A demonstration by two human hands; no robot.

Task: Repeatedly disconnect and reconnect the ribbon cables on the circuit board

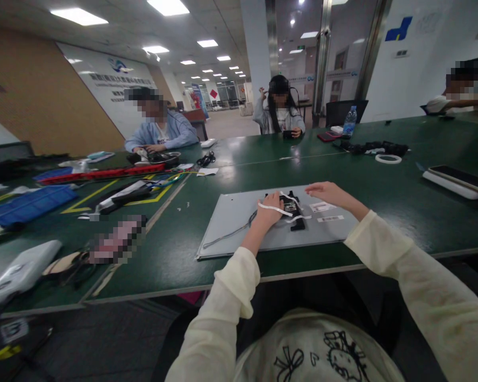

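Observation:
A flat grey panel (233, 223) with printed labels lies on the green table in front of me. Near its middle sits a black part (298, 223) with several narrow white strips (300, 218) about it; one strip crosses the back of my left hand (270, 209). That hand's fingers are bent against the black part's left side, their tips partly hidden. A thin grey cable (229, 235) runs left from there across the panel. My right hand (330, 193) hovers over the panel's right back edge, fingers stretched out and holding nothing.
On my left are a blue tray (32, 206), a pink phone-like object (117, 240) and a white box (22, 270). To the right lie a phone (462, 179), a white ring (388, 159) and a water bottle (349, 121). Other people sit around the table.

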